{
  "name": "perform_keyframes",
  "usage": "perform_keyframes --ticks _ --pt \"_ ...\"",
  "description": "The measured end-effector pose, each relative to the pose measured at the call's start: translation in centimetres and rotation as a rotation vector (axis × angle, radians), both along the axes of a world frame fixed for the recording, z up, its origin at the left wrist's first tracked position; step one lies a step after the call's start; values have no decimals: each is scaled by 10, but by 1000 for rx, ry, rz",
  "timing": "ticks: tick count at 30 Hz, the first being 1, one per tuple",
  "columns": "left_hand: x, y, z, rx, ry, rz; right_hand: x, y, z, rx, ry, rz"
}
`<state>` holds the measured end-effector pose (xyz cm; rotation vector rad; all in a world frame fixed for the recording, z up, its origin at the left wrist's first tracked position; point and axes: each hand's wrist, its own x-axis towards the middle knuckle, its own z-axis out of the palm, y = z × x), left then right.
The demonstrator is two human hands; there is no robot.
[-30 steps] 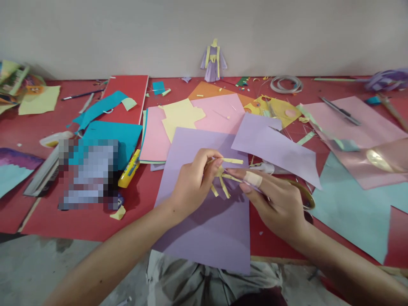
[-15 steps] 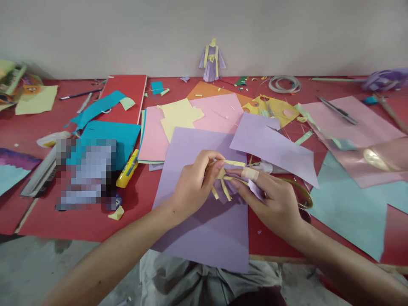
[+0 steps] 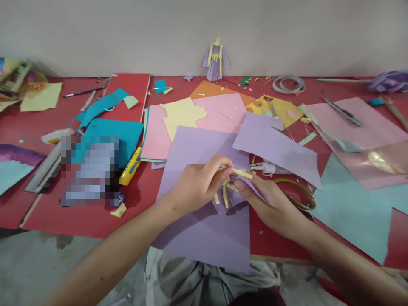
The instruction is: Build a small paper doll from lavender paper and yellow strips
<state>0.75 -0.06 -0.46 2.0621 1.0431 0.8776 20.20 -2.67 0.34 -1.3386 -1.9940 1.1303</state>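
Over one purple sheet (image 3: pixel 204 238), two hands (image 3: pixel 207 180) (image 3: pixel 270 197), apparently pinching one paper figure (image 3: pixel 225 197)

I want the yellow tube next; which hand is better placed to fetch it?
Left, I'd judge: the left hand is nearer the yellow tube, while the right hand would have to reach across. Both hold the paper piece, so the right should keep it.
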Motion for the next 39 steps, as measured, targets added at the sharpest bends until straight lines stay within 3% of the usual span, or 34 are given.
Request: perform_keyframes --ticks 4,10,15,19,22,29,33,39 --pt "0 0 -1 -47 -55 15 2 0 0 -57 14 4" --pt "-1 2 3 -132 -57 63 2 0 2 -65 57 -109" --pt "0 2 0 -193 -16 -8 -2 -1 5 -73 101 -91" --pt "2 2 -2 -197 -39 13 -2 -1 2 -51 32 -81" --pt "2 2 -1 -219 -110 42 -2 -2 -3 57 -76 -77" --pt "3 4 -2 -373 -201 122 2 -7 -13 577 -208 -28" --pt "5 4 -1 -509 -299 104 1 -6 -11 663 -126 6" --pt "4 3 2 -549 -333 88 -1 -2 -6 731 -72 90"
